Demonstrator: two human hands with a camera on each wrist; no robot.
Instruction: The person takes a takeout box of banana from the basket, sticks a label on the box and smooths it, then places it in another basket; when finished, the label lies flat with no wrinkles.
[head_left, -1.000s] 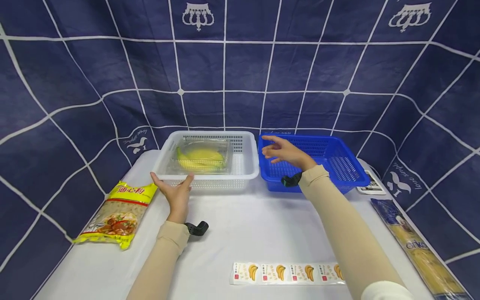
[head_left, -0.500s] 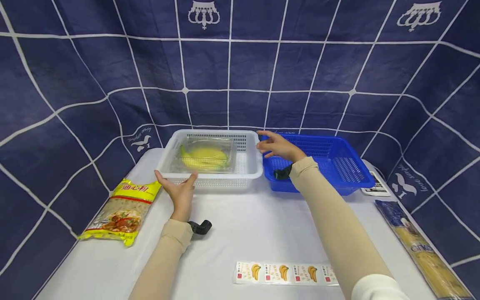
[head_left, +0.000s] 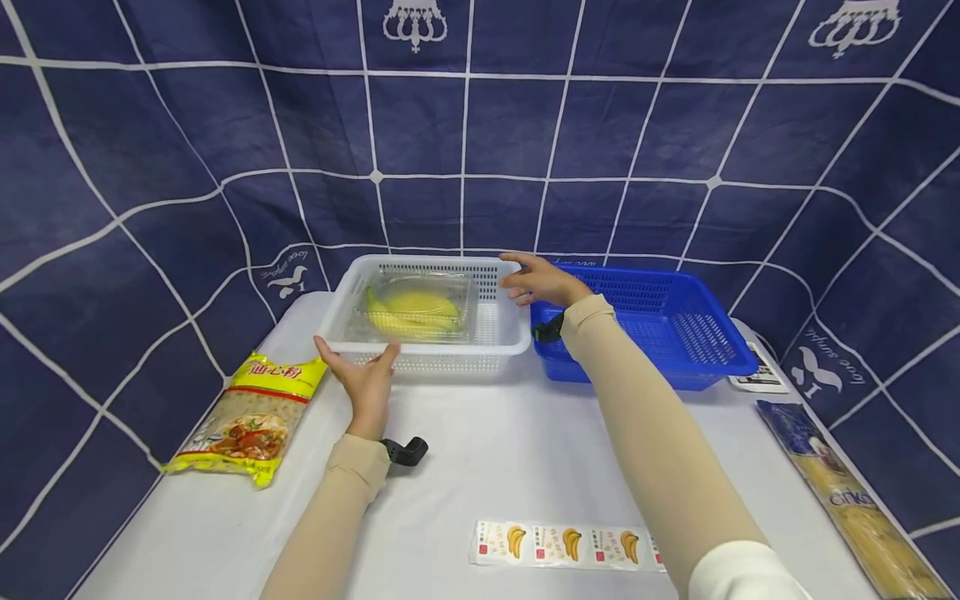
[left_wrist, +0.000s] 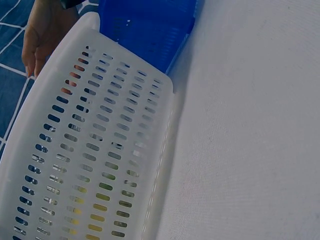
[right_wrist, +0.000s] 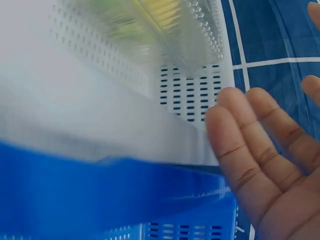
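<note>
A white perforated basket [head_left: 480,362] stands at the back of the table, holding a clear lidded plastic container [head_left: 461,321] with bananas [head_left: 416,312] in it. My left hand [head_left: 365,387] is at the basket's front left, thumb and fingers spread by the front rim; whether it touches is unclear. Over the basket's back right corner hovers my right hand [head_left: 546,282], fingers loosely extended and holding nothing. The right wrist view shows those fingers [right_wrist: 232,135] beside the corner. In the left wrist view only the right hand [left_wrist: 50,35] appears, beyond the basket's wall.
A blue basket [head_left: 637,379] stands right beside the white one. At the left lies a yellow-ended pasta bag [head_left: 247,417]; at the right, a long spaghetti packet [head_left: 843,492]. A strip of banana stickers [head_left: 555,546] lies in front. A black-and-white card [head_left: 761,379] is partly behind the blue basket.
My right hand has moved left from above the blue basket to the white basket's back right corner. The left hand stays by the front left rim. The head view has shifted slightly.
</note>
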